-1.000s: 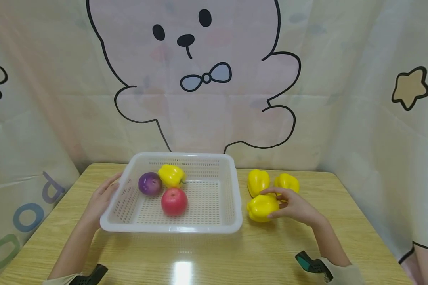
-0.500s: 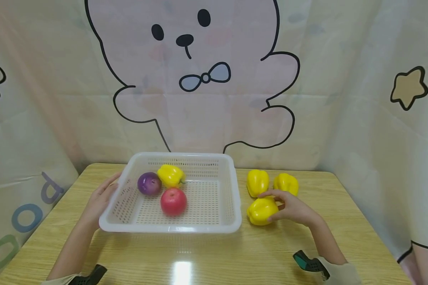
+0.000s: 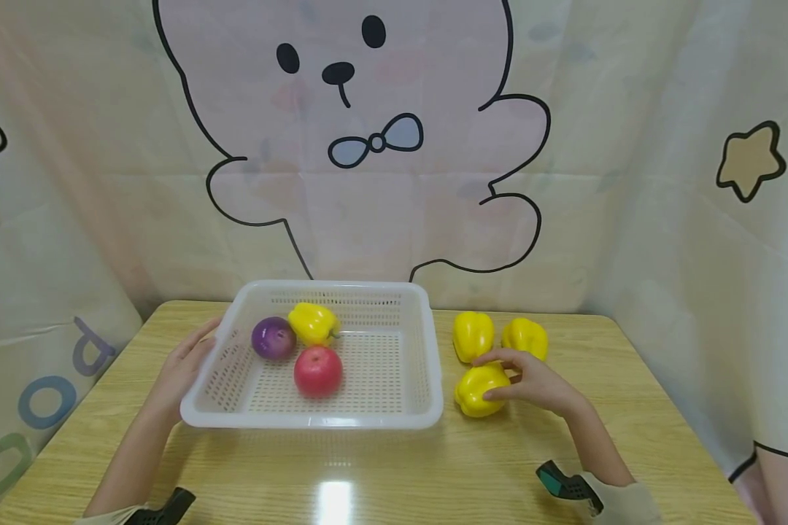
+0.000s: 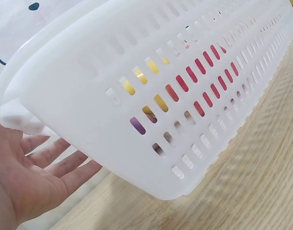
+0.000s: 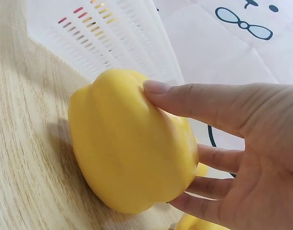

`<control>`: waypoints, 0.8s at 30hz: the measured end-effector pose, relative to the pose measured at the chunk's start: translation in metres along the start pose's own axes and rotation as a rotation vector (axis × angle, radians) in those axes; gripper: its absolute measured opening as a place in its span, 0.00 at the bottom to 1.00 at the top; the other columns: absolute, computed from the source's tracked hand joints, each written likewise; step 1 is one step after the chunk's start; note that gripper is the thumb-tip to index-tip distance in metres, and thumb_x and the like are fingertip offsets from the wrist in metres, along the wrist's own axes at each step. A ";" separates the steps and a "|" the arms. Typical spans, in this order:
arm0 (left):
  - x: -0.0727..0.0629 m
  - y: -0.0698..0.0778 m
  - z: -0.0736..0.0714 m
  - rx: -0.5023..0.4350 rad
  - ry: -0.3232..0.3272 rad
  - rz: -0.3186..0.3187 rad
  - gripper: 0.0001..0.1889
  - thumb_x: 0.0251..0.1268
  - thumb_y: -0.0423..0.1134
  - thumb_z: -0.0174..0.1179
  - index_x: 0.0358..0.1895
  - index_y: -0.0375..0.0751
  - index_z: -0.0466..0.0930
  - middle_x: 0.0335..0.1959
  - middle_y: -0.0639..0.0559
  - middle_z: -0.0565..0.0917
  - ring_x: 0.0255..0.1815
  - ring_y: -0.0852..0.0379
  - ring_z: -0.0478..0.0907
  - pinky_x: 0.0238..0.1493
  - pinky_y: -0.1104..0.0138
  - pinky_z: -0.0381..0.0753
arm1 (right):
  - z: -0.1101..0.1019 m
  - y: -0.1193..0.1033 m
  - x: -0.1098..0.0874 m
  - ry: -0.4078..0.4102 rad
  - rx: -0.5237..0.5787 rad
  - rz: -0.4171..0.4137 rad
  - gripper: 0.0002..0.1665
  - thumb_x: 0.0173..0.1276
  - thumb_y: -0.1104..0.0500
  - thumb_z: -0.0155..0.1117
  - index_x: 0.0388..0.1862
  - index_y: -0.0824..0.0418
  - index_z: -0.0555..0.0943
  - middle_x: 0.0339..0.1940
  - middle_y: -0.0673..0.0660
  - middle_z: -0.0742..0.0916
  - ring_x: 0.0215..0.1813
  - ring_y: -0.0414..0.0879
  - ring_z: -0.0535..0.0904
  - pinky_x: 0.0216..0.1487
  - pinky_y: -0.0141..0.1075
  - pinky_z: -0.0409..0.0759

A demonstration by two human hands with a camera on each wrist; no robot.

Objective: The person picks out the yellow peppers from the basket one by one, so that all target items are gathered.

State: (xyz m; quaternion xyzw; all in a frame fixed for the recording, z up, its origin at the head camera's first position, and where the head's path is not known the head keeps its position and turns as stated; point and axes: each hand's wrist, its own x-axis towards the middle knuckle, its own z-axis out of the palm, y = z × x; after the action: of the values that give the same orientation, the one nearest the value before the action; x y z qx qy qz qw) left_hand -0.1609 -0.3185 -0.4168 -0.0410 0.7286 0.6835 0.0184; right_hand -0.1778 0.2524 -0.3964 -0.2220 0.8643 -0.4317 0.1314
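Three peppers (image 3: pixel 492 354) on table (image 3: pixel 394 467), right of basket (image 3: pixel 427 419).

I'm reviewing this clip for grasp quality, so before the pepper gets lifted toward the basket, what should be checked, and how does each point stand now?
1. Right hand has the near yellow pepper between thumb and fingers: ok, seen in the right wrist view.
2. Pepper off the table: not ok, it appears to rest on the wood.
3. Left hand steadies the basket: ok, open palm against its left wall.
4. Free room in the basket: ok, the right half is bare.
5. Other two peppers clear of the lift: cannot tell, they sit close behind the hand.
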 end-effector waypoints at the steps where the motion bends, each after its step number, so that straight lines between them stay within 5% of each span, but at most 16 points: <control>1: 0.000 0.000 0.000 -0.002 0.002 -0.001 0.23 0.88 0.52 0.46 0.80 0.63 0.65 0.44 0.74 0.85 0.42 0.66 0.86 0.40 0.68 0.87 | 0.000 0.000 0.000 0.005 -0.002 -0.005 0.25 0.67 0.57 0.79 0.61 0.61 0.85 0.64 0.61 0.86 0.70 0.63 0.73 0.67 0.70 0.71; 12: 0.000 0.001 0.001 0.024 0.000 -0.027 0.29 0.88 0.53 0.45 0.85 0.56 0.57 0.44 0.75 0.84 0.43 0.68 0.85 0.42 0.68 0.87 | 0.003 0.004 0.001 0.012 0.002 0.006 0.18 0.71 0.57 0.75 0.57 0.57 0.87 0.61 0.57 0.88 0.71 0.65 0.73 0.68 0.71 0.70; 24: 0.001 0.001 0.000 0.032 0.004 -0.037 0.29 0.88 0.53 0.45 0.85 0.58 0.58 0.44 0.75 0.83 0.44 0.68 0.84 0.42 0.69 0.86 | 0.003 0.003 0.003 0.045 0.014 0.030 0.30 0.67 0.60 0.78 0.64 0.69 0.80 0.65 0.67 0.83 0.67 0.70 0.76 0.67 0.65 0.75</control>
State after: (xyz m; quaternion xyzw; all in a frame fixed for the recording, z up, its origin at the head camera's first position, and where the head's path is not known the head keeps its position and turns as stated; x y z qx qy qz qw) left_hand -0.1617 -0.3180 -0.4161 -0.0556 0.7384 0.6714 0.0306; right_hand -0.1801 0.2505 -0.4010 -0.1982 0.8674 -0.4405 0.1199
